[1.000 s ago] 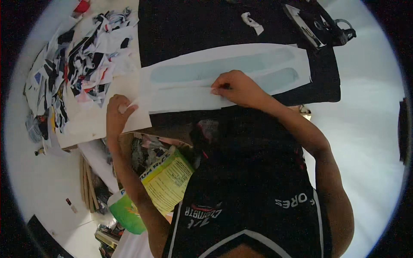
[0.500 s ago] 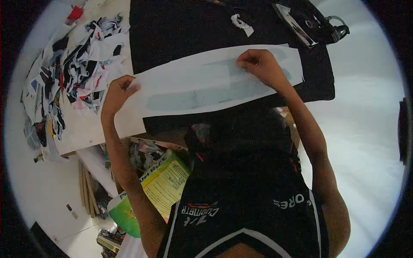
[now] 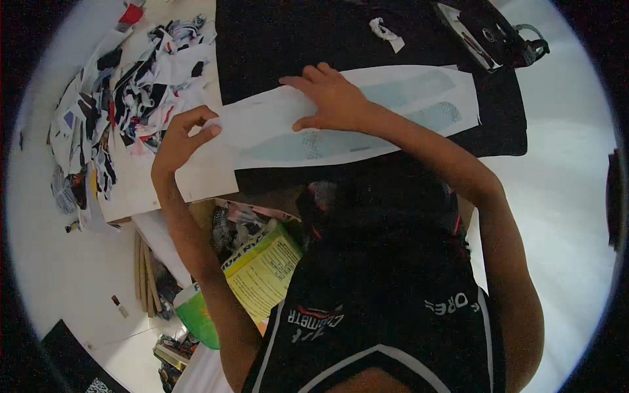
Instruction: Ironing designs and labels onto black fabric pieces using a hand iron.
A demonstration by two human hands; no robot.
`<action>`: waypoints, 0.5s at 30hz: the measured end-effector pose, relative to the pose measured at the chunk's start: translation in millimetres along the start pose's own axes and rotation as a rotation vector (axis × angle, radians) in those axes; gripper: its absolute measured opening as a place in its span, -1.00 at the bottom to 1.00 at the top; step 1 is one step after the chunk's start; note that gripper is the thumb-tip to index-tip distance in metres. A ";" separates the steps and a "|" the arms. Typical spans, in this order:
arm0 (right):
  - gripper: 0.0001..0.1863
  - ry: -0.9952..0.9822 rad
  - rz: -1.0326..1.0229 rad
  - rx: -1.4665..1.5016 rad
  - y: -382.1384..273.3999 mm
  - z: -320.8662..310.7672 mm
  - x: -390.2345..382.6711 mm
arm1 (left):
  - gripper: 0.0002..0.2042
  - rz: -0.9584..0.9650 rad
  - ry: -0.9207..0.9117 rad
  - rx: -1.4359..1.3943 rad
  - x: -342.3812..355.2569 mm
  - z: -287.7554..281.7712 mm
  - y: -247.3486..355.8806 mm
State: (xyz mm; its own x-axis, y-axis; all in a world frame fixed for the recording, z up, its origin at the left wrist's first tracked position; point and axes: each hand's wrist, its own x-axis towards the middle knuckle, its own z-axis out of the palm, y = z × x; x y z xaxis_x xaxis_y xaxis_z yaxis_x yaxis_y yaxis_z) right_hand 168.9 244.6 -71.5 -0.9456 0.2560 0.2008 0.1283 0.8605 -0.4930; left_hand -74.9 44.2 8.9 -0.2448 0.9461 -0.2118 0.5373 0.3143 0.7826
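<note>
A long white sheet (image 3: 275,121) with pale blue-green shapes on it lies across the black cloth (image 3: 262,39) on the table. Its left end reaches past the cloth onto the bare tabletop. Beside that left end is my left hand (image 3: 180,141), thumb and forefinger parted, their tips near the sheet's edge. My right hand (image 3: 334,101) is over the middle of the sheet with its fingers spread, and nothing is in it. Whether its palm presses on the sheet cannot be made out.
A black clothes iron (image 3: 481,36) rests at the far right of the cloth. Near it is a crumpled white scrap (image 3: 386,35). Fabric scraps (image 3: 157,78) are heaped at the left. Below the table edge is a green and yellow bag (image 3: 262,272), with wooden sticks (image 3: 145,278) further left.
My right hand has moved left along the sheet and its closed fingers have spread. My left thumb and forefinger have parted. The whole view has shifted slightly.
</note>
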 end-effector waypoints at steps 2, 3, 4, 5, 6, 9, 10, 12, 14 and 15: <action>-0.34 0.051 -0.002 -0.057 -5.4 5.9 9.2 | -0.82 0.034 -0.044 -0.064 -3.3 -5.2 3.1; -0.41 -0.049 -0.013 -0.068 -6.9 8.0 13.1 | -0.82 0.035 -0.046 -0.063 -2.8 -5.0 3.3; -0.48 -0.151 -0.034 -0.077 -11.2 6.8 18.7 | -0.82 0.050 -0.046 -0.044 -5.0 -6.5 1.5; -0.48 -0.151 -0.041 -0.076 -13.6 3.7 19.3 | -0.82 0.063 -0.047 -0.025 -7.2 -7.7 -0.1; -0.56 -0.177 -0.042 -0.069 -15.0 -0.8 15.5 | -0.82 0.059 -0.040 -0.023 -8.7 -7.9 -1.8; -0.68 -0.174 -0.087 0.013 -6.8 -15.5 -5.0 | -0.84 -0.003 -0.068 0.010 -15.3 -1.3 -1.4; -0.73 -0.147 -0.112 0.087 -0.4 -20.3 -15.2 | -0.84 -0.007 -0.058 0.008 -17.2 -0.4 -6.4; -0.75 -0.253 0.023 0.158 3.5 -40.9 -29.0 | -0.83 -0.097 -0.078 -0.063 -17.3 2.2 -18.3; -0.78 -0.353 0.159 0.225 5.0 -57.2 -44.0 | -0.83 -0.101 -0.086 -0.050 -17.4 4.7 -21.3; -0.79 -0.305 0.195 0.285 4.5 -62.6 -52.8 | -0.82 -0.103 -0.094 -0.032 -17.1 6.3 -22.8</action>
State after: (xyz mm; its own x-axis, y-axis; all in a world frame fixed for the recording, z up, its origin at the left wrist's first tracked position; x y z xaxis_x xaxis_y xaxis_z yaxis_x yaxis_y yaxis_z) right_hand 238.1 262.5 -31.3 -0.9621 0.2233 -0.1564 0.2660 0.6423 -0.7188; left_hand -77.9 21.3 -9.0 -0.2199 0.9127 -0.3444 0.4871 0.4086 0.7719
